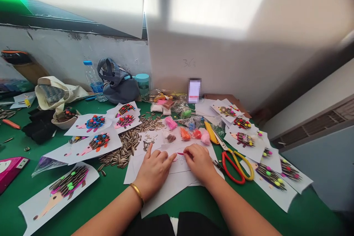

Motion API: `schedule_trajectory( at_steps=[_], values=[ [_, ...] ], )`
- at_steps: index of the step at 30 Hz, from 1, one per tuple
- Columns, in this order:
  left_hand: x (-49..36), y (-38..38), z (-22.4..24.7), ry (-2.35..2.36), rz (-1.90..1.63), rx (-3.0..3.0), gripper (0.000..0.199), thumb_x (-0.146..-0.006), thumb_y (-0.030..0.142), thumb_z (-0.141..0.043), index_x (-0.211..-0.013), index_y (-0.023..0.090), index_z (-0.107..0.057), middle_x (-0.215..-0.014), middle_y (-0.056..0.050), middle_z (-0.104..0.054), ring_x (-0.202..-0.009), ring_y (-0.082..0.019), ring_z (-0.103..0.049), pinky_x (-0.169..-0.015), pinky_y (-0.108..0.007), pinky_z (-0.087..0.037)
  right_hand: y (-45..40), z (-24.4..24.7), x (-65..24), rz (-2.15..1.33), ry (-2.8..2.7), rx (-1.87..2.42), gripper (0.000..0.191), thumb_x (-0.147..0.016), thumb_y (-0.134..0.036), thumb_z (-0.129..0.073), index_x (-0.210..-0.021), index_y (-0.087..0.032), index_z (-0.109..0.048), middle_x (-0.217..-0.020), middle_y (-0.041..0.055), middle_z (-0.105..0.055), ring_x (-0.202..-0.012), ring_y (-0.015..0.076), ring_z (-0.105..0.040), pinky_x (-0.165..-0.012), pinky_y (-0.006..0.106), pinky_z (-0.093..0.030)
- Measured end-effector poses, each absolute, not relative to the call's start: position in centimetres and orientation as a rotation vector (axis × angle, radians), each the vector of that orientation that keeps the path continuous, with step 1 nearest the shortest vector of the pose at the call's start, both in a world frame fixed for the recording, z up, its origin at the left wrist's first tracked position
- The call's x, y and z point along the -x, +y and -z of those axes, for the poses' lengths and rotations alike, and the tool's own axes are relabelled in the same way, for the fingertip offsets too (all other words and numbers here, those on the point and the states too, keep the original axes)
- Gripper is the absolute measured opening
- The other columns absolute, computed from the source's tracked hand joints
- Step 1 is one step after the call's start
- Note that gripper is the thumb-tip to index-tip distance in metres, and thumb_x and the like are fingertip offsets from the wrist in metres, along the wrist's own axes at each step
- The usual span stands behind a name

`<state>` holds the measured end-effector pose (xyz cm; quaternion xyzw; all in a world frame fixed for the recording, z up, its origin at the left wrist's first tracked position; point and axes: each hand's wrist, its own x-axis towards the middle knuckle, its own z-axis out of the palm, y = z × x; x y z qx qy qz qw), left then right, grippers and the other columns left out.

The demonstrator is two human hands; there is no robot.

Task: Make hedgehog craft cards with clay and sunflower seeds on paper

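Between the fingertips of both hands, a dark pink strip [180,153] lies on a sheet with a line drawing [177,167]. Left hand [156,167]: fingers spread wide, resting on the paper, nothing seen in their grasp. Right hand [200,160]: fingers drawn narrow, at the strip's right end; whether they pinch it cannot be told. Beyond the fingertips: bagged lumps of coloured clay, an orange one [185,134] among them. Left of the left fingers: a heap of striped seeds [124,147]. Right of the right fingers: scissors with red and yellow handles [233,162], near a yellow cutter [211,132]. Farther out on either side: hedgehog cards [58,199] bearing seeds and coloured dots.
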<state>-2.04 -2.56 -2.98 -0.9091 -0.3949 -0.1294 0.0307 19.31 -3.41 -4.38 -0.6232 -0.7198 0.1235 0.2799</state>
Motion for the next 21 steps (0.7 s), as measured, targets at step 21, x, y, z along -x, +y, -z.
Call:
schedule_trajectory(
  at_steps=[21],
  values=[
    [1.48,-2.05,3.69,-1.346,0.468,2.797,0.034,-0.092,0.018,-0.051,-0.122,0.032,-0.061,-0.097,-0.003,-0.062,-0.095,-0.022,-0.056,-0.113,-0.062,-0.023,-3.51,4.35,-18.66,-0.180,-2.053,1.730,0.015,-0.089,-0.015,-0.058,-0.092,-0.024,-0.069,-0.088,0.0034,-0.066,-0.089,0.0202,-0.058,-0.078,0.030,-0.038]
  ],
)
